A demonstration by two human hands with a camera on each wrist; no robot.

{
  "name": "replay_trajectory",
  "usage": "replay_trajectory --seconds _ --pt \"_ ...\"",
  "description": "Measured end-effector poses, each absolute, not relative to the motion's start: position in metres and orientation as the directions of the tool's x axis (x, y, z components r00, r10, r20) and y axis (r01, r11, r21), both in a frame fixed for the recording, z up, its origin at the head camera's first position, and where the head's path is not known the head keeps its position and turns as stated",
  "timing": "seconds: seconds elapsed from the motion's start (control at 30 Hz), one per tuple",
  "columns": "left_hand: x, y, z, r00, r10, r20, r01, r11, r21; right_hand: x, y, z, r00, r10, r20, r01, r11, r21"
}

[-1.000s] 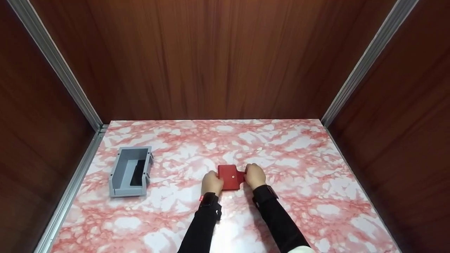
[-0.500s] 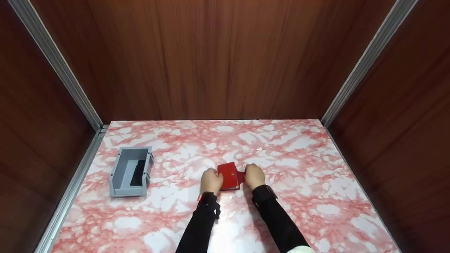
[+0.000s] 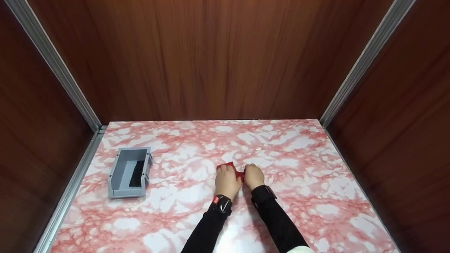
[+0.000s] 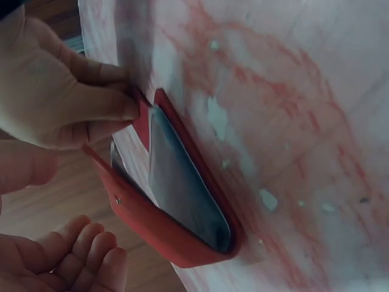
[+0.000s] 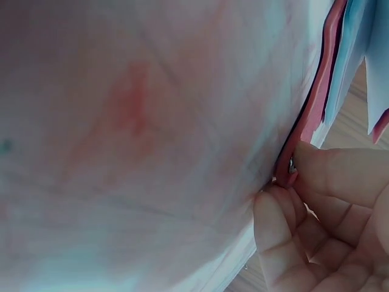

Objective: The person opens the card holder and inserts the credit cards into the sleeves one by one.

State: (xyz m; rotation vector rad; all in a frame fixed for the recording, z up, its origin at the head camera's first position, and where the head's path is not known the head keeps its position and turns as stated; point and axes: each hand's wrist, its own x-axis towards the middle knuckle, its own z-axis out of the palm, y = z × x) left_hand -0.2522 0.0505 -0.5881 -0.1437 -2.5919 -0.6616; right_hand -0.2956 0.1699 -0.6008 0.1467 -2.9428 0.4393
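Note:
A red card holder (image 4: 158, 225) lies on the tabletop, its cover lifted partway so that clear plastic sleeves (image 4: 182, 182) show inside. A small snap stud (image 4: 118, 201) sits on the cover. My right hand (image 3: 254, 175) pinches the holder's closing strap (image 5: 292, 155) between thumb and forefinger, at the right side. My left hand (image 3: 226, 182) is over the cover in the head view and hides most of it. In the left wrist view its loosely bent fingers (image 4: 91, 249) stand apart from the cover's edge, with nothing between them.
On the left of the red-and-white marbled table (image 3: 182, 218) stands a grey plastic bin (image 3: 128, 192) with a black item (image 3: 137, 174) inside. Brown wood-grain panels (image 3: 211, 63) and metal rails (image 3: 365, 59) enclose the back and sides.
My left hand has let go of the holder's left edge and moved right, over the cover. The cover has risen from the sleeves. My right hand stays at the strap.

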Motion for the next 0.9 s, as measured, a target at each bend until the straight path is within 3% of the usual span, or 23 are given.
replay_trajectory --seconds 0.2,0.5,0.9 --pt "-0.248 0.059 -0.594 -0.889 0.016 0.458 0.178 0.933 0.313 -0.296 0.17 -0.603 -0.98 -0.072 0.187 -0.123 0.952 -0.279" --pt "-0.246 0.061 -0.605 -0.864 -0.001 0.504 0.148 0.955 0.256 -0.296 0.172 -0.604 -0.978 -0.075 0.196 -0.132 0.945 -0.299" --pt "-0.247 0.058 -0.608 -0.872 -0.01 0.489 0.146 0.949 0.28 -0.296 0.171 -0.6 -0.986 -0.064 0.151 -0.109 0.944 -0.311"
